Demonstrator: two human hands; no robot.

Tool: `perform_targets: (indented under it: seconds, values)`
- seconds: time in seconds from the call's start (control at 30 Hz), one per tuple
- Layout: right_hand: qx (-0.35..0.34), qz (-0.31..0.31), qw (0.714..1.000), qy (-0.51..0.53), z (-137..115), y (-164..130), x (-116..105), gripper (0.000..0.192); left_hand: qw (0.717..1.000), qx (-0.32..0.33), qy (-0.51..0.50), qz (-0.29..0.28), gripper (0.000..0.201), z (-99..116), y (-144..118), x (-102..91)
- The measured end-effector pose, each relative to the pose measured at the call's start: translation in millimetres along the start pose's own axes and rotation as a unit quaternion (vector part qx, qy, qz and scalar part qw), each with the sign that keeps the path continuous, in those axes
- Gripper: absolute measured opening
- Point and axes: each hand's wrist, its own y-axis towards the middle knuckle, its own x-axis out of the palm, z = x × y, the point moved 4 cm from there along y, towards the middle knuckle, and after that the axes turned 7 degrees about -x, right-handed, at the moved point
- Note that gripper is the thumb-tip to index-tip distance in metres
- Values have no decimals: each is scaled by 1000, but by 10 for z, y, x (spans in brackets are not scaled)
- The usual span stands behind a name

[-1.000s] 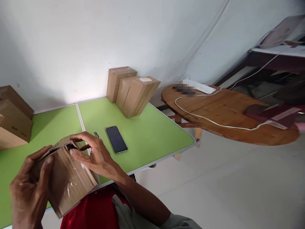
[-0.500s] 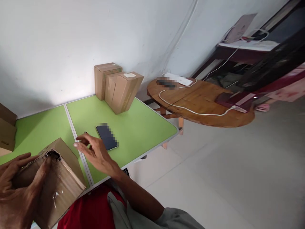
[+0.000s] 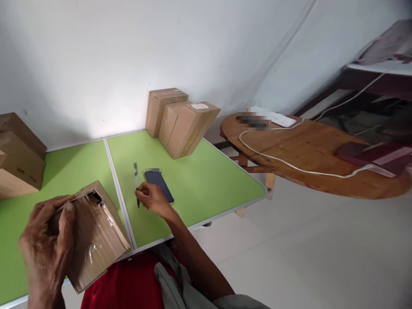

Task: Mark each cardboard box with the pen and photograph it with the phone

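Note:
My left hand (image 3: 51, 236) is wrapped over the upper left side of a cardboard box (image 3: 93, 249), thumb on the taped face. The box is tilted at the front edge of the green table (image 3: 206, 193) and has a torn, dark hole at its top corner. In my right hand (image 3: 152, 198) is a pen (image 3: 135, 174), pinched between thumb and fingers near its dark lower end and standing roughly upright over the table. A phone (image 3: 165, 189) with a dark screen lies just beyond that hand.
Several closed cardboard boxes (image 3: 196, 133) stand against the wall at the table's back right. More cardboard boxes (image 3: 22, 167) are at the left. An oval wooden table (image 3: 309, 150) on the right carries a white cable (image 3: 283, 161) and a white power strip (image 3: 273, 116).
My right hand has gone from loosely curled fingers near the table seam to gripping the pen beside the phone. The view has shifted left. My left hand still holds the box.

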Motion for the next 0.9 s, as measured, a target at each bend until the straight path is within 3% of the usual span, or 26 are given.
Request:
perform_targets:
  seconds: [0.07,0.13,0.17,0.23,0.4,0.57,0.9]
  values:
    - [-80,26,972,218,-126,-66,-116,27,1000,6,-3,-4,33,9,-11,0]
    - [-150,43,884,440,-325,-172,-213,40,1000,7,-7,-7,33,14,-18,1]
    - [-172,41,843,508,-439,-233,-233,43,1000,7,-8,-9,32,14,-21,4]
    - [-205,21,811,548,-678,-354,-206,41,1000,11,-10,-12,31,15,-27,7]
    - [-272,30,819,504,-1026,-551,-10,36,1000,25,-11,-10,31,12,-62,7]
    - [-264,53,860,434,-1010,-569,76,36,1000,24,-12,-11,30,-12,-95,15]
    - [-347,96,873,329,-1108,-582,28,22,999,30,-17,-9,28,-4,-127,21]
